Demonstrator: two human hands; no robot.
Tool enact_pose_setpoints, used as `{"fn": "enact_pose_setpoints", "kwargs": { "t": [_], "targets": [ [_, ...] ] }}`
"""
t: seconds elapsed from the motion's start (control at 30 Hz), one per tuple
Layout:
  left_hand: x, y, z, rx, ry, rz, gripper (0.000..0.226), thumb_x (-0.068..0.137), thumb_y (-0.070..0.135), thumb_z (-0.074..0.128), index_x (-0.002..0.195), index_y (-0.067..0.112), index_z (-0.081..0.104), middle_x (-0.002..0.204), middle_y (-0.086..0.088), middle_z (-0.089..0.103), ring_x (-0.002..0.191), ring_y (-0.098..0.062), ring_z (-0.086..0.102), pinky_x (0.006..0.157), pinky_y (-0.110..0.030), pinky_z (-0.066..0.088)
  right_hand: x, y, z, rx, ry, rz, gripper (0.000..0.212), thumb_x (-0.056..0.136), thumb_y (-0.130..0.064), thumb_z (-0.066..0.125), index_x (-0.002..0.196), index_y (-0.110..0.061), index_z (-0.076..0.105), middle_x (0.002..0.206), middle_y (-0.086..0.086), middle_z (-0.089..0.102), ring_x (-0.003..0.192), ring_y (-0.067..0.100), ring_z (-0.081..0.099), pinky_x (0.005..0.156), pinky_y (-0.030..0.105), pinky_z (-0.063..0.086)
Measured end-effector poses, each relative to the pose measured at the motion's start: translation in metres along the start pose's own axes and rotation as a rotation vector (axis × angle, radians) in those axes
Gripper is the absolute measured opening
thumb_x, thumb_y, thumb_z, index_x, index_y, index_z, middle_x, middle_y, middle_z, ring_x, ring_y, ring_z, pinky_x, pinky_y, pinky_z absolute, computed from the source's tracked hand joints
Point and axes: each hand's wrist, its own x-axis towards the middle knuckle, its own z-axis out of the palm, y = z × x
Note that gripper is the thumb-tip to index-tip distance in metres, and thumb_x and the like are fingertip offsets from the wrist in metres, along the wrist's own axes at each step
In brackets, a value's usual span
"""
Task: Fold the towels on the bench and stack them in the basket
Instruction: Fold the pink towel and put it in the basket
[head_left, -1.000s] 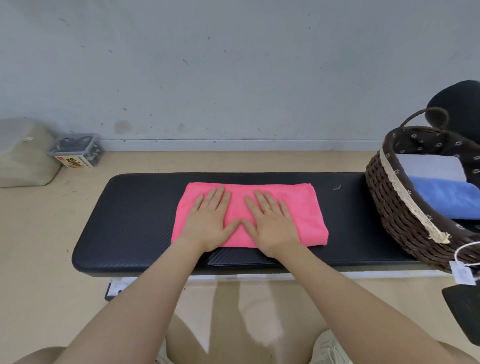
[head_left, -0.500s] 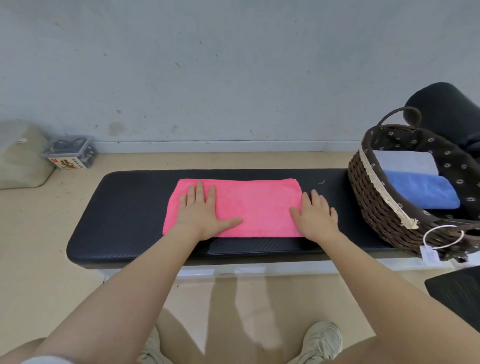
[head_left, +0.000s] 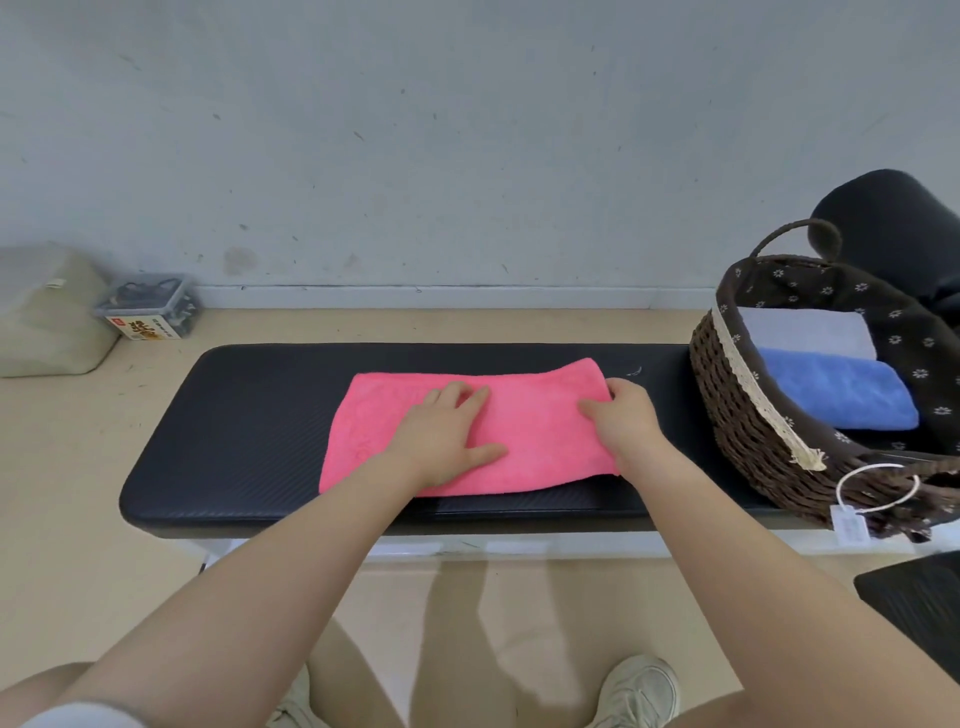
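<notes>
From my feed the grey wall (head_left: 467, 130) fills the top of the view, and below it a beige floor (head_left: 57, 467) runs under everything. Across the middle I see the long black padded bench (head_left: 234, 415), lying left to right. On its right end sits the dark wicker basket (head_left: 737, 415), lined with flower-print cloth and trimmed with pale lace; a white tag on a loop hangs at its near rim. Behind the basket I can make out a black rounded object (head_left: 893, 218), though I cannot tell what it is. Far left on the floor there is a pale sack (head_left: 47, 317), and just beside it a clear plastic box (head_left: 148, 306) with an orange label.

The pink towel (head_left: 540, 431) lies on the middle of the bench, folded into a wide strip, its right end lifted slightly off the pad. Inside the basket I see a blue towel (head_left: 836, 389) folded nearer me and a white towel (head_left: 805, 332) folded behind it, the two touching.

My left hand (head_left: 441, 436) rests flat on the pink towel's middle, fingers straight and spread a little, thumb out to the right, gripping nothing. My right hand (head_left: 623, 415) has its fingers curled round the towel's right edge, pinching that end
</notes>
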Motion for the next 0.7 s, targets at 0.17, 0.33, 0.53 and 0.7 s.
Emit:
{"fn": "enact_pose_setpoints", "kwargs": {
  "t": [0.17,0.33,0.53,0.7],
  "targets": [
    [0.008,0.013,0.005,0.019,-0.065,-0.076,0.105,0.071,0.074,0.054,0.150,0.024,0.006,0.147,-0.005,0.015,0.131,-0.023,0.034,0.097,-0.038,0.043,-0.004,-0.007,-0.017,0.174,-0.091,0.081,0.017,0.089,-0.007,0.056,0.102,0.002,0.063,0.089,0.014,0.064,0.083,0.028,0.059,0.087,0.044,0.049],
    [0.022,0.010,-0.007,-0.021,-0.200,-0.110,0.116,0.065,0.071,0.063,0.150,0.026,-0.004,0.142,-0.011,0.013,0.123,-0.029,0.044,0.097,-0.036,0.044,-0.022,-0.036,-0.015,0.335,-0.250,0.072,0.010,0.088,-0.008,0.055,0.095,-0.008,0.063,0.088,0.011,0.064,0.080,0.025,0.060,0.079,0.038,0.050],
    [-0.016,-0.032,-0.016,-0.106,0.126,0.007,0.065,0.091,0.038,0.052,0.147,0.019,0.025,0.148,-0.005,0.030,0.133,-0.024,0.032,0.110,-0.030,0.026,-0.048,-0.077,0.019,0.301,-0.436,-0.089,0.035,0.086,-0.009,0.056,0.120,-0.018,0.058,0.081,0.010,0.057,0.061,0.018,0.047,0.053,0.026,0.039],
    [-0.051,-0.078,-0.007,-0.133,0.038,-0.108,0.061,0.095,0.033,0.046,0.148,0.012,0.023,0.158,-0.004,0.010,0.144,-0.020,0.012,0.115,-0.028,0.014,-0.063,-0.087,0.079,0.214,-0.434,-0.142,0.048,0.086,-0.002,0.053,0.132,-0.018,0.051,0.066,-0.006,0.050,0.034,0.005,0.035,0.034,0.016,0.029]
  ]
}}
